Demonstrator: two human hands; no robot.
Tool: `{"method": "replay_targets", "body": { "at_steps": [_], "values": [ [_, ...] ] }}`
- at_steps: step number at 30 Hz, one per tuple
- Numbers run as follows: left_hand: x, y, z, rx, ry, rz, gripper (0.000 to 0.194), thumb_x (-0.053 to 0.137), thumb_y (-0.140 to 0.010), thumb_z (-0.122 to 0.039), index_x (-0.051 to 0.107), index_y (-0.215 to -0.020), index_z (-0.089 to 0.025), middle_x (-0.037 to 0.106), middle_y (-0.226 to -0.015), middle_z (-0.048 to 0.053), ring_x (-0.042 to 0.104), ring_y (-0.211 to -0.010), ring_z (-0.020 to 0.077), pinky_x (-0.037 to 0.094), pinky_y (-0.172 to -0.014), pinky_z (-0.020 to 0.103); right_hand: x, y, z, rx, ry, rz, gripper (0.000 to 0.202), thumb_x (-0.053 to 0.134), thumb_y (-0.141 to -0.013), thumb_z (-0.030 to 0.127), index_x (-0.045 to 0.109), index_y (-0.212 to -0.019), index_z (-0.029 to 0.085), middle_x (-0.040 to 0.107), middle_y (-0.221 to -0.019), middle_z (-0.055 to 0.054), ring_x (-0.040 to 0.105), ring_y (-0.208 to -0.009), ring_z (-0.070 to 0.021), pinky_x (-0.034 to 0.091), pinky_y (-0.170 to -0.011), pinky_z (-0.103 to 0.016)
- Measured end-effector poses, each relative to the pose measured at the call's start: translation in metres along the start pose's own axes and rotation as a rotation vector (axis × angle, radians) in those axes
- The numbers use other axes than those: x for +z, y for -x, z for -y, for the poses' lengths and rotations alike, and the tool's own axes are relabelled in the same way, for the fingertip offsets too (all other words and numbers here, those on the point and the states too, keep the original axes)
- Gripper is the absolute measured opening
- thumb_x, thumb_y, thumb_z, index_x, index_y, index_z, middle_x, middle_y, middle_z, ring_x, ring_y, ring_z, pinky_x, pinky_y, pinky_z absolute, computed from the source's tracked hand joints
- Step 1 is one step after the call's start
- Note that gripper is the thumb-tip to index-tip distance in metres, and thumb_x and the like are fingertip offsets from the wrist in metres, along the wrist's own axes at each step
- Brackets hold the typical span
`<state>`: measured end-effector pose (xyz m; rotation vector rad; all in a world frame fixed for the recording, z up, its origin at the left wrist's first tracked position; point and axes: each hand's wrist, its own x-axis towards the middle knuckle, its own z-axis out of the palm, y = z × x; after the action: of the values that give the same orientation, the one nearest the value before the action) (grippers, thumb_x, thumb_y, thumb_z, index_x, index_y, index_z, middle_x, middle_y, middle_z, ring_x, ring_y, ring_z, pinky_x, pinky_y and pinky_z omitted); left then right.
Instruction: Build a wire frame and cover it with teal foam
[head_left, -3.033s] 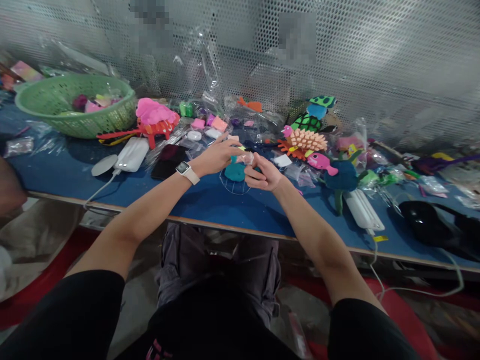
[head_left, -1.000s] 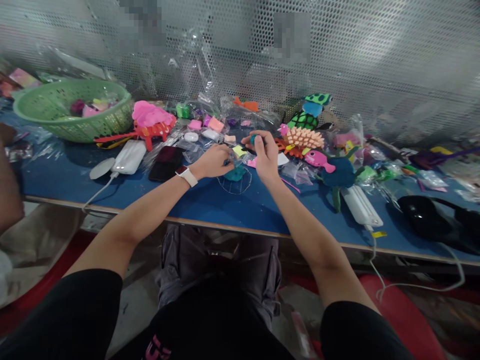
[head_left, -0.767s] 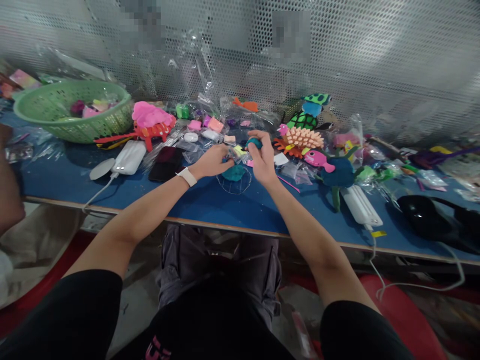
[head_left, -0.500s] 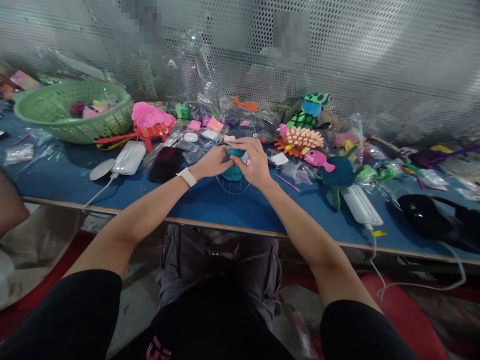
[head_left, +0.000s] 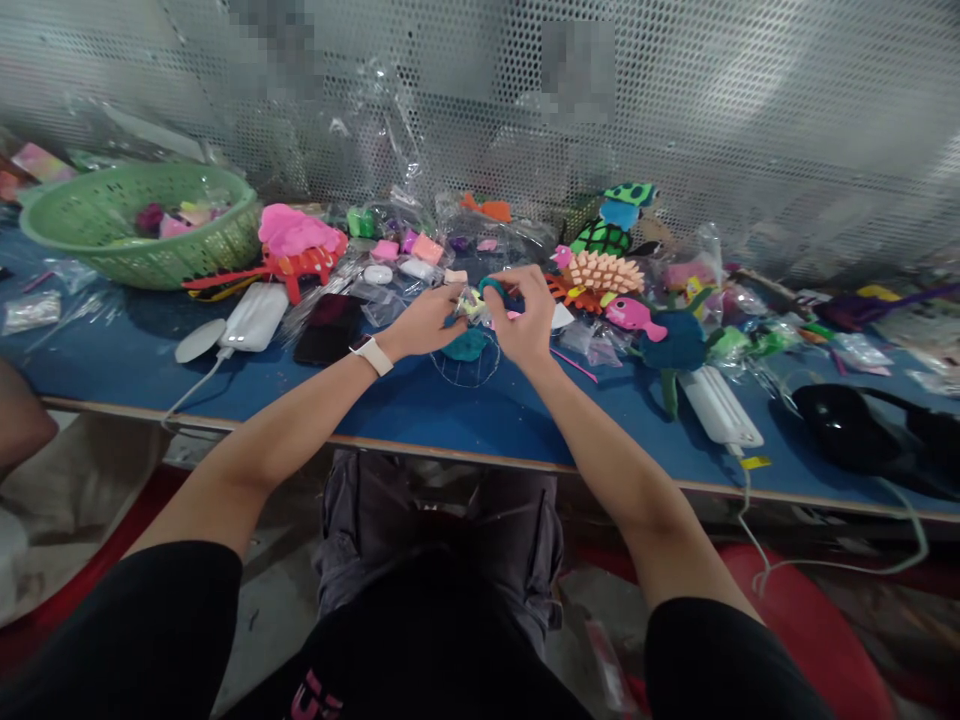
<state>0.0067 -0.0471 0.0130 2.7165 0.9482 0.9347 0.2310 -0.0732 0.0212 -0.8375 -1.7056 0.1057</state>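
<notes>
The right hand (head_left: pixel 531 312) pinches a teal lump (head_left: pixel 491 288) between curled fingers; it looks light and soft, best held lightly by its sides. The left hand (head_left: pixel 429 320) is partly closed beside a teal mound (head_left: pixel 465 346), its grip unclear to me. The mound lies back from the blue bench's (head_left: pixel 420 420) near edge, before a perforated metal wall (head_left: pixel 480 130).

Two hands (head_left: pixel 429 322) (head_left: pixel 531 315), one basket (head_left: pixel 150 255), one wristwatch (head_left: pixel 373 355)
</notes>
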Motion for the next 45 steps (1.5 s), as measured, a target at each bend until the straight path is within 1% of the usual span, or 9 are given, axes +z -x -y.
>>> {"method": "replay_targets", "body": {
  "at_steps": [4, 10, 15, 20, 28, 33, 36, 41, 45],
  "values": [
    [-0.003, 0.001, -0.005, -0.029, 0.008, 0.026, 0.027, 0.06, -0.106, -0.022, 0.069, -0.081, -0.021, 0.08, -0.136, 0.02, 0.081, -0.116, 0.0317, 0.067, -0.108, 0.054, 0.004, 0.002, -0.001, -0.07, -0.025, 0.091, 0.022, 0.076, -0.108, 0.054, 0.084, -0.113, 0.034, 0.077, -0.115, -0.01, 0.072, -0.118, -0.0354, 0.06, -0.115, -0.065],
    [-0.005, 0.002, -0.013, 0.014, -0.095, 0.075, 0.024, 0.064, -0.108, -0.027, 0.079, -0.092, -0.018, 0.077, -0.148, 0.024, 0.07, -0.148, 0.0425, 0.058, -0.126, 0.066, 0.009, 0.0, -0.009, -0.074, -0.022, 0.184, 0.013, 0.081, -0.105, 0.045, 0.086, -0.102, 0.034, 0.076, -0.105, -0.006, 0.071, -0.107, -0.0328, 0.061, -0.107, -0.062],
    [-0.007, 0.0, -0.011, -0.028, -0.034, 0.046, 0.024, 0.062, -0.109, -0.026, 0.079, -0.093, -0.017, 0.074, -0.152, 0.025, 0.077, -0.135, 0.0396, 0.061, -0.124, 0.062, 0.003, -0.003, -0.005, -0.02, -0.071, 0.017, 0.028, 0.071, -0.114, 0.057, 0.084, -0.112, 0.032, 0.074, -0.107, -0.007, 0.073, -0.109, -0.032, 0.063, -0.108, -0.06],
    [-0.006, 0.001, -0.005, -0.028, 0.008, -0.003, 0.025, 0.059, -0.112, -0.028, 0.08, -0.106, -0.016, 0.067, -0.162, 0.025, 0.073, -0.145, 0.0397, 0.059, -0.129, 0.061, -0.001, -0.005, -0.005, 0.04, -0.097, -0.118, 0.047, 0.061, -0.116, 0.073, 0.079, -0.113, 0.03, 0.072, -0.106, -0.008, 0.074, -0.111, -0.0323, 0.064, -0.11, -0.062],
    [-0.008, 0.002, -0.003, 0.005, 0.019, 0.02, 0.028, 0.056, -0.114, -0.031, 0.08, -0.107, -0.018, 0.068, -0.16, 0.024, 0.077, -0.134, 0.0371, 0.063, -0.122, 0.059, 0.001, -0.005, -0.006, 0.023, -0.139, -0.027, 0.045, 0.058, -0.117, 0.073, 0.077, -0.117, 0.031, 0.08, -0.112, -0.007, 0.076, -0.108, -0.0273, 0.065, -0.101, -0.051],
    [-0.008, 0.003, -0.007, -0.029, -0.09, 0.049, 0.025, 0.058, -0.111, -0.022, 0.08, -0.121, -0.015, 0.065, -0.163, 0.024, 0.071, -0.145, 0.0414, 0.057, -0.125, 0.063, 0.001, -0.006, -0.006, -0.071, -0.062, 0.232, 0.014, 0.08, -0.108, 0.047, 0.082, -0.107, 0.033, 0.083, -0.124, -0.007, 0.075, -0.123, -0.0333, 0.058, -0.117, -0.063],
    [-0.007, 0.004, -0.009, -0.052, -0.131, 0.048, 0.029, 0.06, -0.109, -0.017, 0.079, -0.131, -0.015, 0.064, -0.165, 0.024, 0.069, -0.147, 0.043, 0.056, -0.124, 0.062, 0.001, -0.006, -0.005, -0.095, -0.025, 0.277, 0.007, 0.086, -0.102, 0.038, 0.081, -0.1, 0.033, 0.081, -0.127, -0.006, 0.073, -0.127, -0.0356, 0.054, -0.122, -0.068],
    [-0.01, 0.003, -0.005, -0.064, -0.181, 0.028, 0.023, 0.061, -0.112, -0.021, 0.083, -0.119, -0.017, 0.064, -0.168, 0.022, 0.074, -0.137, 0.0407, 0.056, -0.121, 0.061, -0.005, -0.013, -0.015, 0.049, -0.188, 0.072, 0.036, 0.071, -0.112, 0.065, 0.078, -0.105, 0.03, 0.077, -0.107, -0.005, 0.074, -0.106, -0.0281, 0.062, -0.102, -0.051],
    [-0.014, 0.002, -0.002, -0.044, -0.202, 0.005, 0.025, 0.063, -0.114, -0.026, 0.086, -0.124, -0.021, 0.066, -0.166, 0.021, 0.075, -0.135, 0.04, 0.053, -0.123, 0.064, -0.007, -0.017, -0.021, 0.119, -0.224, -0.064, 0.052, 0.065, -0.109, 0.081, 0.075, -0.105, 0.03, 0.073, -0.098, -0.004, 0.071, -0.093, -0.0243, 0.062, -0.088, -0.044]
  ]
}}
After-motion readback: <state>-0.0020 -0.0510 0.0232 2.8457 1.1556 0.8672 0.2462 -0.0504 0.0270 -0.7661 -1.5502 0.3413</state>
